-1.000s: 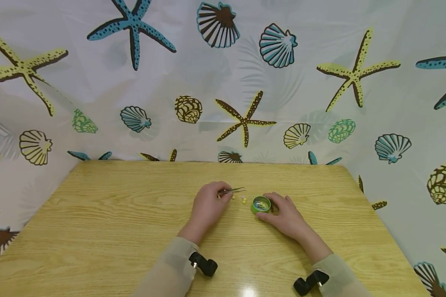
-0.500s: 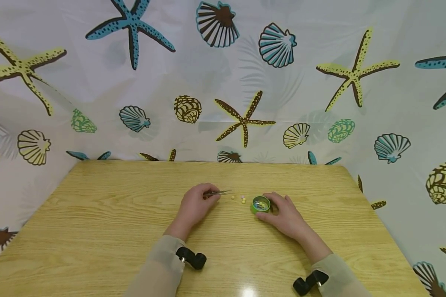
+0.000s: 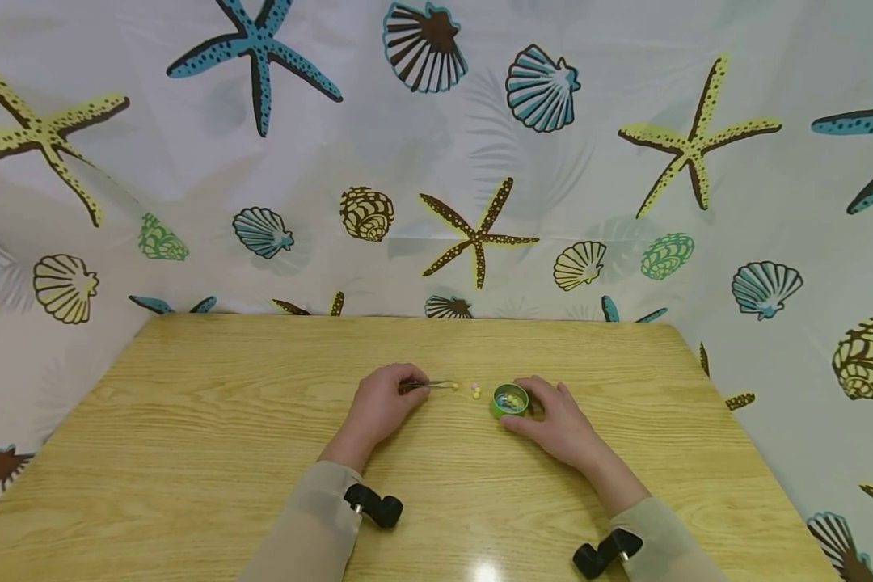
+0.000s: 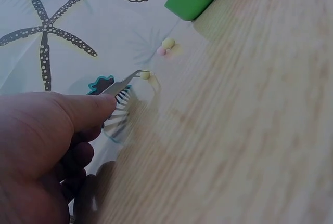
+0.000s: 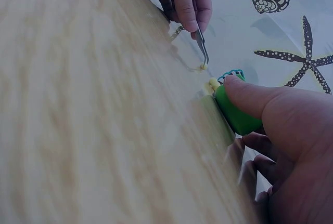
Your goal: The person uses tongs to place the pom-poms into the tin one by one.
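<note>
Metal tweezers (image 3: 436, 384) are pinched in the left hand (image 3: 385, 408), pointing right. Their tips are at a small yellow bead (image 4: 145, 76) on the table; whether they grip it cannot be told. Right of it, a yellow bead (image 4: 168, 42) and a pink one (image 4: 161, 51) lie close together. The right hand (image 3: 560, 424) holds a small round green container (image 3: 510, 402) between thumb and fingers, upright on the table. Yellow and bluish bits lie inside it. In the right wrist view the thumb is on the green wall (image 5: 237, 112).
The light wooden table (image 3: 189, 453) spreads around both hands. Behind it and at the sides hangs a white cloth (image 3: 422, 153) with starfish and shells. Black camera mounts (image 3: 374, 507) sit on both sleeves.
The left hand with the tweezers has moved left from near the container side, then the tips have come down to the single yellow bead. The right hand and container stay still.
</note>
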Tool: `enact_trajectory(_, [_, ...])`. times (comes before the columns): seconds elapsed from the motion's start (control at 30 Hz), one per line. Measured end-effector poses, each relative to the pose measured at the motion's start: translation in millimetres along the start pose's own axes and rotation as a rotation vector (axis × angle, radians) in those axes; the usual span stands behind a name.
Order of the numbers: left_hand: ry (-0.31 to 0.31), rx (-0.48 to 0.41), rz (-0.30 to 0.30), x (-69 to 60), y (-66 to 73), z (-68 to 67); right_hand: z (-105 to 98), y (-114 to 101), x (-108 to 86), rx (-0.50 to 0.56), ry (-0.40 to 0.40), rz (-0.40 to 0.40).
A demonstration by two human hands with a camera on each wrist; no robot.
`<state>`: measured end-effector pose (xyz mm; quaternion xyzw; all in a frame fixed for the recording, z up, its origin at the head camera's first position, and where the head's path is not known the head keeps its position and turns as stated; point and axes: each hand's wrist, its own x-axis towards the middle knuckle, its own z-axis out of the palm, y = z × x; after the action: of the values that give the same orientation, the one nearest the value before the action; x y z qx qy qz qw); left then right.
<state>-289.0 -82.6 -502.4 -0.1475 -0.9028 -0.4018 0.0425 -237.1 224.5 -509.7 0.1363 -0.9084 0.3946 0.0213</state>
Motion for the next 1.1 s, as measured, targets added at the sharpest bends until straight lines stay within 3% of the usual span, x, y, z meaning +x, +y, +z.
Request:
enact_trajectory(0.67, [0.0,0.01,0.003,0.4,-2.1,1.2,-0.6,-0.5,-0.4,-0.001,-0.004,0.011])
enact_trajectory(0.87, [0.032,0.001,0.007,0.1,0.7,1.0,-0.4,0.2,-0.5,-0.007,-0.005,0.013])
enact_trajectory(1.1, [0.097,0.05,0.073,-0.3,13.6,-0.9,-0.5,-0.2,-0.6,-0.003,-0.008,0.009])
